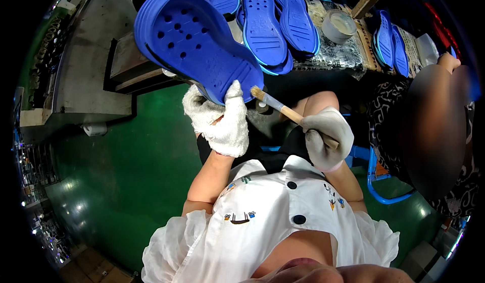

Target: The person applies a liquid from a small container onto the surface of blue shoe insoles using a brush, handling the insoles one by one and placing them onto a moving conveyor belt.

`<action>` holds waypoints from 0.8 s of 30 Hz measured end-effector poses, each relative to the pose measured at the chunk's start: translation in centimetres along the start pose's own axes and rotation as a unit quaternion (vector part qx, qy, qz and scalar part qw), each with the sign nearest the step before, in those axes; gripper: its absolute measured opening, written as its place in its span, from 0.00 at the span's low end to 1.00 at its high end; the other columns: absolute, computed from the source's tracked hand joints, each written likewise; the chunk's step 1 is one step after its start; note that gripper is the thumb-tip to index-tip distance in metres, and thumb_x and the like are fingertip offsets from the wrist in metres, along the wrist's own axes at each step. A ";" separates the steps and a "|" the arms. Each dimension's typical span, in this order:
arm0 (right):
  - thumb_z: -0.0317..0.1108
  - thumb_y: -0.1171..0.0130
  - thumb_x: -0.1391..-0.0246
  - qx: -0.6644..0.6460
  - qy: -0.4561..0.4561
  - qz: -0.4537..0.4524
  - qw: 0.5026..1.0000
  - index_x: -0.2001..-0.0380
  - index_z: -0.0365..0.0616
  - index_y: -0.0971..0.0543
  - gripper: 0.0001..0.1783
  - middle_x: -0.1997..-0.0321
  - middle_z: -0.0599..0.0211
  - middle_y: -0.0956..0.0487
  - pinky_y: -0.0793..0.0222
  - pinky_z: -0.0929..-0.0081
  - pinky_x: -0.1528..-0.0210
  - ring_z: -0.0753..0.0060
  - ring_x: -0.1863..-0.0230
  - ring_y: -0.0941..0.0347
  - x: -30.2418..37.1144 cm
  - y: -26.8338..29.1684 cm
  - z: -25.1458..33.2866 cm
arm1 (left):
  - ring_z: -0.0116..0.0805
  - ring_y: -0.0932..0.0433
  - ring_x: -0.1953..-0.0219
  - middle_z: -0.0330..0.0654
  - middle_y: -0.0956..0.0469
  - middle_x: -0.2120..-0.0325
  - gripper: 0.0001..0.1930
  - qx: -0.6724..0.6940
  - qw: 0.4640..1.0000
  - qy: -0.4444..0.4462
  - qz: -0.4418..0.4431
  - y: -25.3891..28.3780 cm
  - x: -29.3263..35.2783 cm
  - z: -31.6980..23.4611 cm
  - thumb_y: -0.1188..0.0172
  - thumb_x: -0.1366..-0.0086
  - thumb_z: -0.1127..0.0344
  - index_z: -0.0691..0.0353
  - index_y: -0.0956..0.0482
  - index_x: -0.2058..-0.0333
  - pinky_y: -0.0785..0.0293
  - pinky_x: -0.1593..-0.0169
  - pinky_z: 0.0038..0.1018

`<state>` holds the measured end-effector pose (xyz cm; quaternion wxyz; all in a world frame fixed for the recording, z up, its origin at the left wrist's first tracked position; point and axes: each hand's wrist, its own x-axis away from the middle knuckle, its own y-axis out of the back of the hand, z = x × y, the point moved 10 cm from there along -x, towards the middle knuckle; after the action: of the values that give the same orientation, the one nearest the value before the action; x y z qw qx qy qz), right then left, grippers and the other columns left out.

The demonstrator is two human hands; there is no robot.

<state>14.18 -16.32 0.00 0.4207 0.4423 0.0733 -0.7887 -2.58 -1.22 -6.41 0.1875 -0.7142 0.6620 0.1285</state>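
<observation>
My left hand, in a white knit glove, grips a large blue shoe sole by its narrow heel end, thumb on the top face. The sole is tilted up, with a cluster of round holes toward its wide end. In my gloved right hand a brush with a wooden handle is held closed in the fingers. Its pale bristles are at the heel edge of the sole; whether they touch it I cannot tell.
On the plastic-wrapped bench ahead lie several blue soles beside a round tub. More blue soles rest farther right. A co-worker sits at my right by a blue-framed chair. A metal machine table stands at the left.
</observation>
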 end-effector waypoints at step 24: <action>0.16 0.44 0.69 0.025 -0.011 -0.008 1.000 0.76 0.37 0.22 0.11 0.81 0.66 0.25 0.41 0.77 0.82 0.69 0.84 0.35 -0.1 1.4 0.0 | 0.31 0.24 0.66 0.46 0.26 0.63 0.23 0.103 0.994 0.045 -0.015 -0.7 0.8 1.3 0.35 0.48 0.79 0.64 0.37 0.56 0.22 0.60 0.26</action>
<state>15.23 -17.17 0.50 0.4040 0.4430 0.0529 -0.7986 -1.72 -1.35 -7.82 0.2319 -0.7062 0.6685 0.0245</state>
